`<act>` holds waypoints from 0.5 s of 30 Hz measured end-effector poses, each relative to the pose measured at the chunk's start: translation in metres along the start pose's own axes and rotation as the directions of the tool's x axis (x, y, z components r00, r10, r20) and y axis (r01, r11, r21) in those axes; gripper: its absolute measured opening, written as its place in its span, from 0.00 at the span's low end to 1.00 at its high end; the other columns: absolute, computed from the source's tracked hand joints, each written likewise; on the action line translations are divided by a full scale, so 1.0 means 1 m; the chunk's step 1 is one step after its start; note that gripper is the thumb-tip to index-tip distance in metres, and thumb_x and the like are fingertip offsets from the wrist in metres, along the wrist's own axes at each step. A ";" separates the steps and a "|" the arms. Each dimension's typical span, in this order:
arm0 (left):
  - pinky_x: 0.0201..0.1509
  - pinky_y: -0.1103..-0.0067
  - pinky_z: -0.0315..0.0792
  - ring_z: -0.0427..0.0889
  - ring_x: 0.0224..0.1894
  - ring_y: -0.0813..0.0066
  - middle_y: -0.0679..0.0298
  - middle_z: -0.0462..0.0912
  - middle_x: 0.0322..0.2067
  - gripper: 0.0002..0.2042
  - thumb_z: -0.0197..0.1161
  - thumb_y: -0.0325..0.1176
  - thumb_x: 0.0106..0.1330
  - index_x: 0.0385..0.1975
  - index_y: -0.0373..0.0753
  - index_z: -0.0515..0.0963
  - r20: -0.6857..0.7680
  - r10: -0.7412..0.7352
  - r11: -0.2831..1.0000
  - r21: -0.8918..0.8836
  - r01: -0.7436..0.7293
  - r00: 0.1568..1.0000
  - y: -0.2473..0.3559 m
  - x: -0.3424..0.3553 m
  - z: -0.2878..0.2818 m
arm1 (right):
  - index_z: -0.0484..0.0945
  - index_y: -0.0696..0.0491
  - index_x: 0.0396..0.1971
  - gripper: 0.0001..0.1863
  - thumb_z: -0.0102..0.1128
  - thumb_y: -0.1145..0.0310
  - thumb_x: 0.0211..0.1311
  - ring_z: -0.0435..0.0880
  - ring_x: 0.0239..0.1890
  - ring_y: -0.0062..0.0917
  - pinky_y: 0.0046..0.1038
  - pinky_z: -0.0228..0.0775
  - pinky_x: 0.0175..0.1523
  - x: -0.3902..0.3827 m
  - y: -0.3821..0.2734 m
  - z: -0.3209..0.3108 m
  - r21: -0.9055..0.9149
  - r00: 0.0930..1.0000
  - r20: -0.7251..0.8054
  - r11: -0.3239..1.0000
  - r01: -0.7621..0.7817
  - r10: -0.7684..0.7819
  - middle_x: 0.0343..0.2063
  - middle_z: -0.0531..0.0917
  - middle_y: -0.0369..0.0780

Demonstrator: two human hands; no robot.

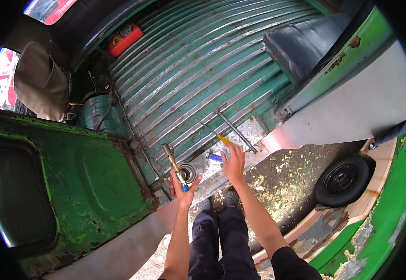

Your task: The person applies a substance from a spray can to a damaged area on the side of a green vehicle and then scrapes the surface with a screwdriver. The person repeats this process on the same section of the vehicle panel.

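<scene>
The sleeve (292, 266) is black, the trousers (206, 242) dark, the shoes (231, 198) grey and perforated.

A ribbed green vehicle floor (189, 79), edged by a patterned metal plate (255, 129) near the right hand (234, 165), carries a yellow-handled screwdriver (223, 139) at that hand's fingertips, a metal bar (235, 130) just beyond, and a red container (124, 41) far beyond, leftward.

From where I sit, I can read no words or numbers. A dark and yellow label (125, 32) shows on the red container (122, 45) at the far left edge of the ribbed green floor (189, 70); its print seems too small for me to make out.
</scene>
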State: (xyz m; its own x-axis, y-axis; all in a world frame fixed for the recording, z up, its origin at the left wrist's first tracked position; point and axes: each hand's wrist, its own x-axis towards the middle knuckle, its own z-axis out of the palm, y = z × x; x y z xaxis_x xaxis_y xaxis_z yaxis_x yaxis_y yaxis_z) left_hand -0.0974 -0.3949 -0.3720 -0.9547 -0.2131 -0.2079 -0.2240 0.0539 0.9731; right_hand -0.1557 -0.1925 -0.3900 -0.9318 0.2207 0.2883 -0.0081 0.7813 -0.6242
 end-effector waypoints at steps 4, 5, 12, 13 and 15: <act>0.56 0.75 0.71 0.69 0.52 0.71 0.65 0.70 0.50 0.39 0.80 0.27 0.51 0.62 0.41 0.63 0.002 0.026 0.998 -0.066 -0.025 1.000 -0.004 0.001 0.003 | 0.76 0.50 0.56 0.28 0.72 0.74 0.53 0.73 0.56 0.36 0.38 0.64 0.59 0.027 0.008 -0.004 -0.110 0.987 0.161 0.993 0.036 -0.018 0.52 0.77 0.38; 0.55 0.75 0.72 0.69 0.53 0.71 0.65 0.69 0.50 0.39 0.79 0.27 0.51 0.62 0.41 0.63 0.007 -0.014 0.993 -0.114 0.014 1.000 -0.002 0.000 0.003 | 0.76 0.50 0.57 0.29 0.72 0.74 0.52 0.73 0.56 0.35 0.38 0.64 0.59 0.029 0.014 -0.002 -0.127 0.981 0.195 0.991 0.041 -0.016 0.51 0.77 0.37; 0.56 0.75 0.71 0.71 0.52 0.71 0.64 0.70 0.49 0.39 0.80 0.26 0.50 0.62 0.41 0.64 0.038 -0.036 0.991 -0.128 0.040 0.999 0.000 0.000 0.002 | 0.74 0.58 0.56 0.26 0.63 0.82 0.53 0.72 0.50 0.39 0.40 0.66 0.56 0.027 0.032 0.012 -0.208 0.950 0.313 0.977 0.056 0.012 0.45 0.72 0.43; 0.58 0.75 0.70 0.71 0.52 0.71 0.64 0.70 0.49 0.39 0.80 0.25 0.50 0.62 0.41 0.64 0.034 -0.007 0.995 -0.103 0.010 0.999 -0.003 0.000 0.002 | 0.71 0.61 0.55 0.26 0.61 0.83 0.53 0.72 0.50 0.41 0.40 0.66 0.57 0.026 0.028 0.010 -0.234 0.939 0.343 0.970 0.061 0.024 0.46 0.70 0.47; 0.64 0.74 0.65 0.71 0.55 0.69 0.63 0.69 0.53 0.40 0.80 0.25 0.49 0.63 0.39 0.63 0.024 -0.004 0.994 -0.108 0.007 1.000 -0.006 -0.001 0.001 | 0.69 0.61 0.56 0.26 0.60 0.84 0.54 0.73 0.51 0.43 0.42 0.67 0.57 0.022 0.019 0.004 -0.217 0.927 0.369 0.976 0.009 0.073 0.47 0.69 0.48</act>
State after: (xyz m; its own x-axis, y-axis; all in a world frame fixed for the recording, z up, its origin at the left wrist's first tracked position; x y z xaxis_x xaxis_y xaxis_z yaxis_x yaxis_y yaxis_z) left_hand -0.0957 -0.3941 -0.3774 -0.9582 -0.1895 -0.2145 -0.2082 -0.0529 0.9767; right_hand -0.1777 -0.1745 -0.3984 -0.9978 0.0465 -0.0465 0.0625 0.8914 -0.4489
